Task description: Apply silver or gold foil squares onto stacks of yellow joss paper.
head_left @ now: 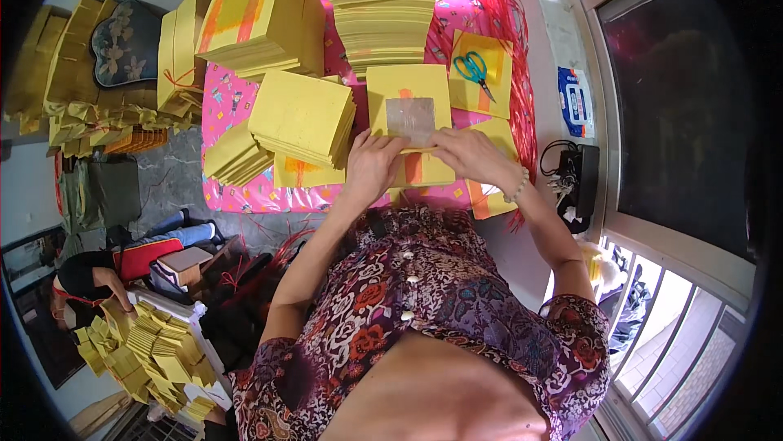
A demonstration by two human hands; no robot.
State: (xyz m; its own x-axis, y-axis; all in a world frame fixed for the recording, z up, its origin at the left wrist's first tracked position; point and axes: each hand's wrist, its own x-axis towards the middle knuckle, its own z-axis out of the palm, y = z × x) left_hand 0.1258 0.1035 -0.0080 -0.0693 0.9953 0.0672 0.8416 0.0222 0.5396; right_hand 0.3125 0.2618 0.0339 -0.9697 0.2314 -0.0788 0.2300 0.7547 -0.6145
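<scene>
In front of me lies a yellow paper sheet (383,86) with a silvery foil square (410,115) in its middle. My left hand (375,165) and my right hand (475,155) grip the sheet's near edge, fingers curled and thumbs close together. That edge looks folded or rolled up between them. Under it shows more yellow paper with an orange patch (413,170). A bead bracelet circles my right wrist. Left of my hands leans a thick stack of yellow paper (298,119). Teal-handled scissors (473,70) rest on a yellow sheet with a shiny gold square, beyond my right hand.
Tall yellow paper stacks (383,8) stand at the back of the pink patterned tablecloth (228,98). Red string (522,82) hangs along its right edge. A window is on the right. Lower left, another person (86,278) bends over a container of folded yellow paper (155,351).
</scene>
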